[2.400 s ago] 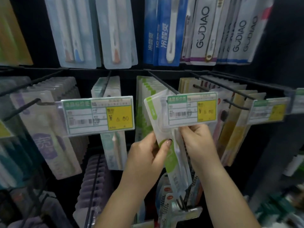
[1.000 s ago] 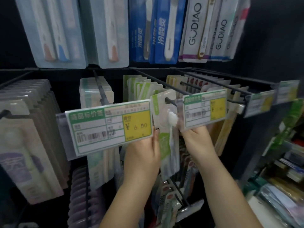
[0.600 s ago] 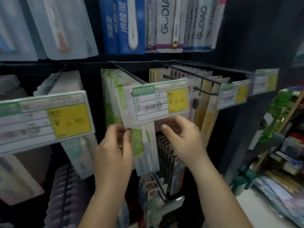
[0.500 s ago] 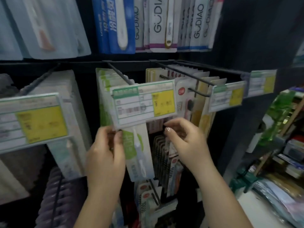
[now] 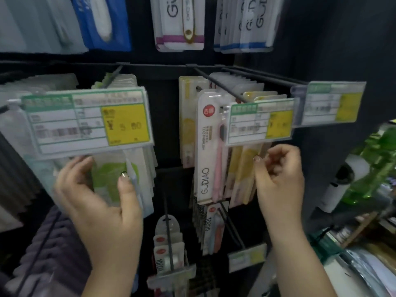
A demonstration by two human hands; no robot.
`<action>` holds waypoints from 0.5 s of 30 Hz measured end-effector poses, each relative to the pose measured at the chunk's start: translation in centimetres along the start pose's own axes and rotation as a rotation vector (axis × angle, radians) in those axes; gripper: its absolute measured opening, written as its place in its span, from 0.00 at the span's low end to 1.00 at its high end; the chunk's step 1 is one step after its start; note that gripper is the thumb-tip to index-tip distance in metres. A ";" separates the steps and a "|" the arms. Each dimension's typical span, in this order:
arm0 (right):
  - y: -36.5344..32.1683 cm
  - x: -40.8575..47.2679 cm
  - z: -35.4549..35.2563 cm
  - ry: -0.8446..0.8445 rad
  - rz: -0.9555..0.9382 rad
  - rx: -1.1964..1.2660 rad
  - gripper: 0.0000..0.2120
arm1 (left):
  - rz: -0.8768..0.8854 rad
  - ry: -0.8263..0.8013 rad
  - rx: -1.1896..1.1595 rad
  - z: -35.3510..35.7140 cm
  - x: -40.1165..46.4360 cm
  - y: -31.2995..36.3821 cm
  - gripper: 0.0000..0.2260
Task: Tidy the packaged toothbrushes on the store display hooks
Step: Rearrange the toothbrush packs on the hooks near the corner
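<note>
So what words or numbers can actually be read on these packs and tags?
"GUDIAO" and "TOOTHBRUSH": white pack with pink toothbrush.
"10000": packs on the lower hook and the lowest packs.
"¥ 5.80", roughly: yellow panel of the left price tag.
Partial "GUDIAO" lettering: top-row packs.
Barcodes, other tag text and the two right price tags: too blurred.

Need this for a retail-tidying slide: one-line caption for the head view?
Left hand grips the green toothbrush pack under a price tag; right hand hovers beside yellow packs.
</note>
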State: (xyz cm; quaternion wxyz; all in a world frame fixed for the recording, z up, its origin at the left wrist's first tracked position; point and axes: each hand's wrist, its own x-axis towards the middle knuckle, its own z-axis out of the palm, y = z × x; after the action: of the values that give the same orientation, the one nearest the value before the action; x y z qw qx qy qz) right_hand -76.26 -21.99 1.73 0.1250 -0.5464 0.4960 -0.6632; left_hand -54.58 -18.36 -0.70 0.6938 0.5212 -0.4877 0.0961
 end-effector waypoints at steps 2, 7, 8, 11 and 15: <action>0.4 0.0 -0.2 -0.014 0.011 0.045 0.15 | 0.061 0.027 0.016 0.5 -0.7 1.0 0.17; 1.3 -0.6 0.2 -0.090 -0.022 -0.014 0.23 | 0.206 -0.046 -0.014 2.5 -3.0 3.2 0.12; 1.6 -0.7 0.3 -0.104 -0.019 -0.018 0.26 | 0.209 -0.105 -0.029 3.2 -3.5 3.6 0.11; 2.5 -0.6 0.3 -0.130 -0.017 -0.019 0.30 | 0.174 -0.314 -0.073 5.5 -4.9 4.6 0.10; 3.3 -0.4 0.2 -0.145 -0.027 -0.030 0.28 | 0.068 -0.375 -0.042 8.4 -5.8 4.8 0.16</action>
State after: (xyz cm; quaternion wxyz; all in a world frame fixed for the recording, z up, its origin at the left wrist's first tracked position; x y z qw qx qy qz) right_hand -77.15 -23.41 -1.09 0.1434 -0.6014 0.4882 -0.6160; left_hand -65.44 -20.95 -2.32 0.5978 0.4986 -0.6276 0.0106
